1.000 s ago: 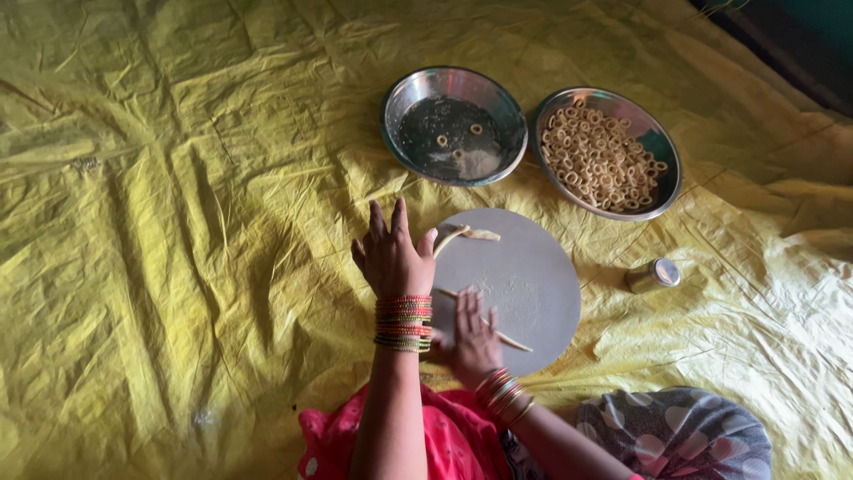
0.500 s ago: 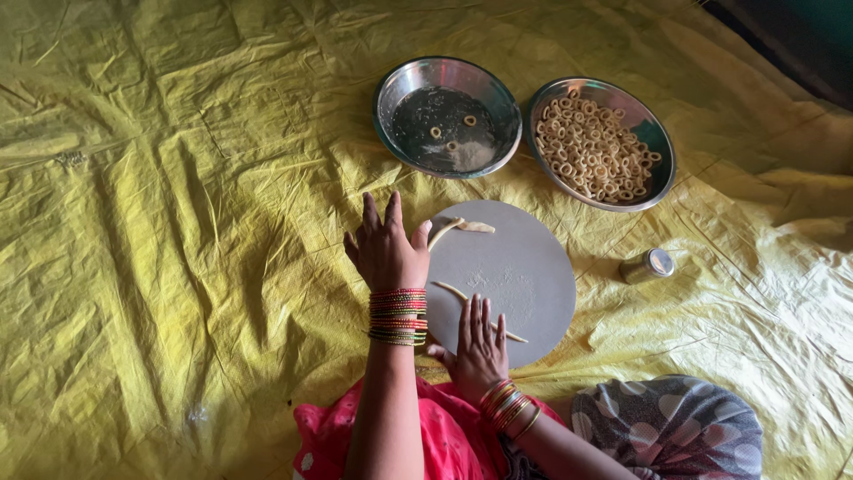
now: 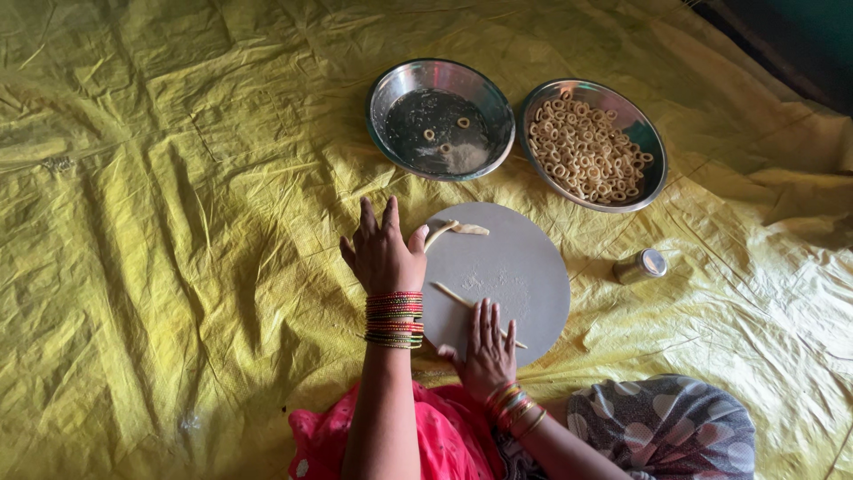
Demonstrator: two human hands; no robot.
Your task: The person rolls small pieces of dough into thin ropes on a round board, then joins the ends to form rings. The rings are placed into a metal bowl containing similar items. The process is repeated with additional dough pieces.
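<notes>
A round grey board [image 3: 524, 267] lies on the yellow sheet in front of me. My left hand [image 3: 382, 256] rests flat at the board's left edge, fingers spread, over a thick dough strand [image 3: 455, 229] whose curled end sticks out to the right of the thumb. My right hand [image 3: 487, 348] lies palm down on the board's near edge, pressing on a thin dough strand [image 3: 453, 296] that runs diagonally under the fingers. Coloured bangles circle both wrists.
Two steel bowls stand beyond the board: the left bowl [image 3: 391, 93] holds a few dough rings and some flour, the right bowl [image 3: 653, 173] is full of dough rings. A small steel cup [image 3: 638, 266] lies to the board's right. Crumpled yellow tarpaulin [image 3: 178, 222] covers the floor.
Both hands stay flat on the board with only slight shifts; the right hand has slid a little along the thin strand. The view has moved slightly.
</notes>
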